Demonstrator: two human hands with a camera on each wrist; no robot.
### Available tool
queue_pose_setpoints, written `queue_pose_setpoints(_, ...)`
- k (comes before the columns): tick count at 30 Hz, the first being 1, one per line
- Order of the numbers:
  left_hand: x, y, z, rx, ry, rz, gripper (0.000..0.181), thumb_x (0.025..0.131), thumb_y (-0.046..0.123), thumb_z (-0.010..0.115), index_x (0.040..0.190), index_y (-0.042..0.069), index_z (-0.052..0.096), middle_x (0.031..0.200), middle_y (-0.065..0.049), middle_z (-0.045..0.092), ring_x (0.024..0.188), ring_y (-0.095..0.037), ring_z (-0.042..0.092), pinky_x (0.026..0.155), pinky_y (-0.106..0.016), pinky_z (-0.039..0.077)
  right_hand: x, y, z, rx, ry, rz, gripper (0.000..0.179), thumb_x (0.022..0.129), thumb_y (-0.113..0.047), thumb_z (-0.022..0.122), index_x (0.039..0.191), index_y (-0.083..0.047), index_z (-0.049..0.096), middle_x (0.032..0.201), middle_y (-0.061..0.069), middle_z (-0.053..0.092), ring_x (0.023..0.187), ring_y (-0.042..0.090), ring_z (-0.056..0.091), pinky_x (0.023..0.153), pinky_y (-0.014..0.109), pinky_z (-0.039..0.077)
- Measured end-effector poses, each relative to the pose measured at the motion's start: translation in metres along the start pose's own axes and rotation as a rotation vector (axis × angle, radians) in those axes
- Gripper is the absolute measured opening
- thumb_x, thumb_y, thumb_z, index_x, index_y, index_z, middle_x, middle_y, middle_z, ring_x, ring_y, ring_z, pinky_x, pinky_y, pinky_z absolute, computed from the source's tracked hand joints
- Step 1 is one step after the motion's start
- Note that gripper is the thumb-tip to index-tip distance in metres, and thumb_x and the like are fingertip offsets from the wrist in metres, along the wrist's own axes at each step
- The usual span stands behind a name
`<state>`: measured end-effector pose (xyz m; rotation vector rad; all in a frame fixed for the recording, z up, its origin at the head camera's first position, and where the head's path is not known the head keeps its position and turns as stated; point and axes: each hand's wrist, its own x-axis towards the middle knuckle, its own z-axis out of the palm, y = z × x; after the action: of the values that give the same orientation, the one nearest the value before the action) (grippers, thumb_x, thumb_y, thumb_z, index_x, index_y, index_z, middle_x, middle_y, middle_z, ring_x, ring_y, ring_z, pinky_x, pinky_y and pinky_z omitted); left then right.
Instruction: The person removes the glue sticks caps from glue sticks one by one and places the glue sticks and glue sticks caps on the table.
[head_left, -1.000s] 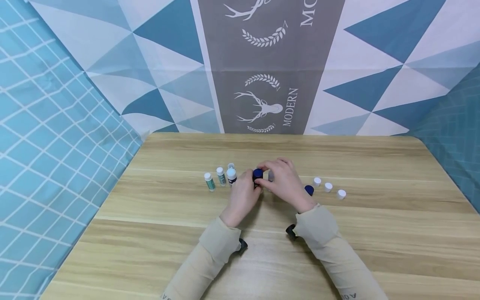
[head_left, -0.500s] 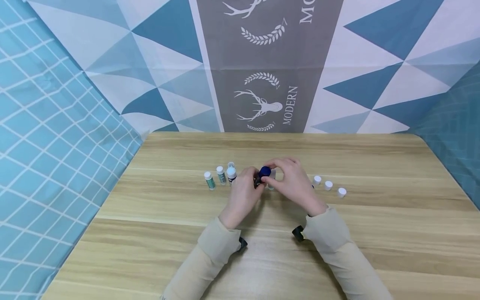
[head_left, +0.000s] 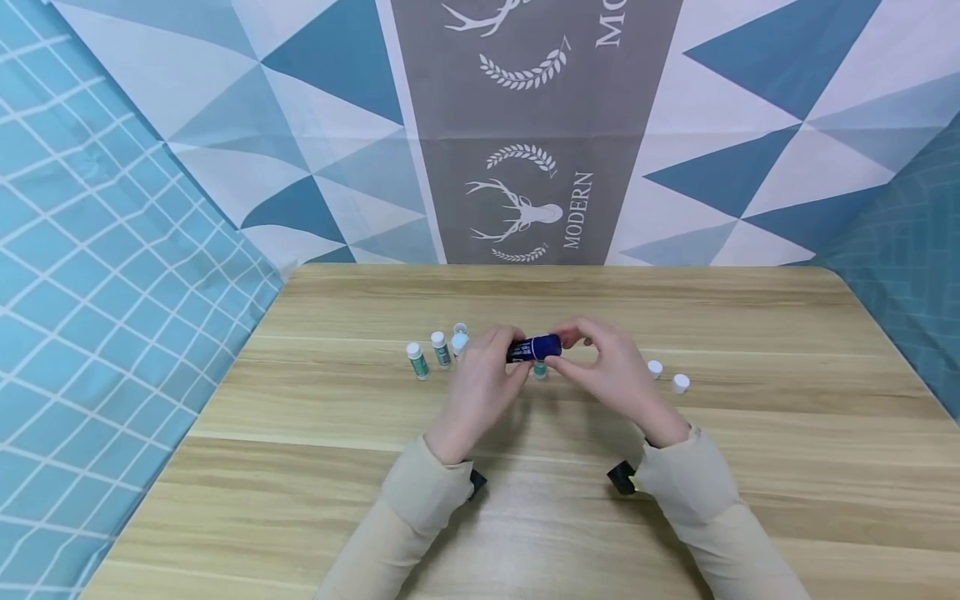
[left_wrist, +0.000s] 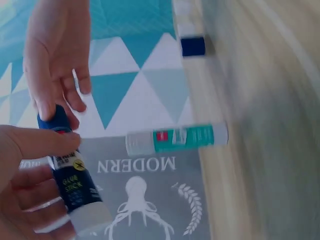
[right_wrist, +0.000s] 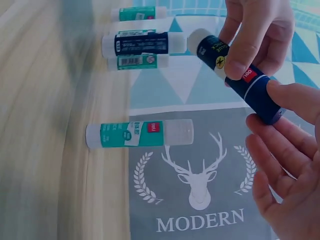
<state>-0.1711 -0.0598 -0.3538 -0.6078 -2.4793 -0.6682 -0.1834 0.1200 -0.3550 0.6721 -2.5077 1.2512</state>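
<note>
A dark blue glue stick (head_left: 535, 347) is held above the table between both hands, lying nearly level in the head view. Its white base (left_wrist: 90, 219) shows in the left wrist view. My left hand (head_left: 483, 375) grips the labelled body, thumb across it. Thumb and fingertips of my right hand (head_left: 611, 367) pinch the blue cap (right_wrist: 262, 100), which is on the stick's end. Behind the hands a green glue stick (right_wrist: 112, 135) with a translucent top stands upright, mostly hidden in the head view.
Several glue sticks stand left of my left hand, among them a green one (head_left: 417, 361) and a dark blue one (right_wrist: 142, 44). To the right lie white caps (head_left: 681, 383) and a dark blue cap (left_wrist: 193, 46). A patterned cloth (head_left: 525, 125) hangs behind the wooden table (head_left: 540, 517).
The blue glue stick has gone from upright to nearly level, its cap end swinging right. My right hand has moved right with the cap end, uncovering part of the green glue stick.
</note>
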Motion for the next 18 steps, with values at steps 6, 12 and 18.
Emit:
queue_pose_setpoints(6,0.0009,-0.0004,-0.0042,0.12,0.068,0.155,0.024,0.075,0.015,0.074,0.095,0.007,0.063,0.09,-0.004,0.064,0.082,-0.017,0.06,0.077,-0.03,0.048,-0.0041,-0.0007,-0.0039,0.216,-0.047,0.099,0.032,0.078,-0.02,0.071,0.106,-0.009,0.06,0.089,0.003,0.066,0.079,0.014,0.06,0.077,0.031,0.048)
queue_pose_setpoints(12,0.0008,0.0007,-0.0054,0.158,0.127,0.262,0.022,0.073,0.012,0.074,0.093,0.008,0.064,0.091,-0.004,0.061,0.083,-0.018,0.058,0.077,-0.031,0.046,-0.0064,-0.0043,-0.0059,0.339,-0.086,0.186,0.035,0.08,-0.023,0.069,0.11,-0.009,0.059,0.09,0.008,0.065,0.08,0.017,0.061,0.071,0.025,0.05)
queue_pose_setpoints(18,0.0003,0.004,-0.0069,0.174,0.141,0.295,0.021,0.075,0.015,0.073,0.093,0.009,0.064,0.091,-0.003,0.06,0.083,-0.017,0.056,0.076,-0.03,0.045,-0.0066,-0.0073,-0.0041,0.352,-0.081,0.205,0.035,0.078,-0.028,0.07,0.109,-0.013,0.063,0.093,0.005,0.068,0.076,0.014,0.062,0.066,0.025,0.051)
